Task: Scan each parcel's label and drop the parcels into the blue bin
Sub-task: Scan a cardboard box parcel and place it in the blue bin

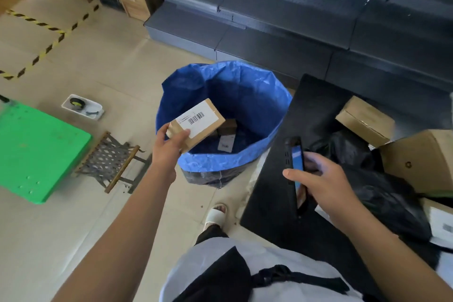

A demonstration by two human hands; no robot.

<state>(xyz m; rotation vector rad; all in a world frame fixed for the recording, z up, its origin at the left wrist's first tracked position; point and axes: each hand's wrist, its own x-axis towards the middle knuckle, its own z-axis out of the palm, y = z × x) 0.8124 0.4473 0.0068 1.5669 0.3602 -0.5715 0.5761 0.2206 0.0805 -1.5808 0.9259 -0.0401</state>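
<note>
Left hand (169,144) grips a small brown cardboard parcel (196,124) with a white barcode label over the round blue bin (267,95). Right hand (318,176) grips a black handheld scanner (296,167).

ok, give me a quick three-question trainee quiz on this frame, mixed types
1. True or false: the left hand holds the small parcel over the blue bin.
2. What does the right hand hold? A) tape roll B) handheld scanner C) nothing
3. Fill in: the parcel's barcode label faces ____.

Key: 1 true; 2 B; 3 up, toward the camera.
</note>
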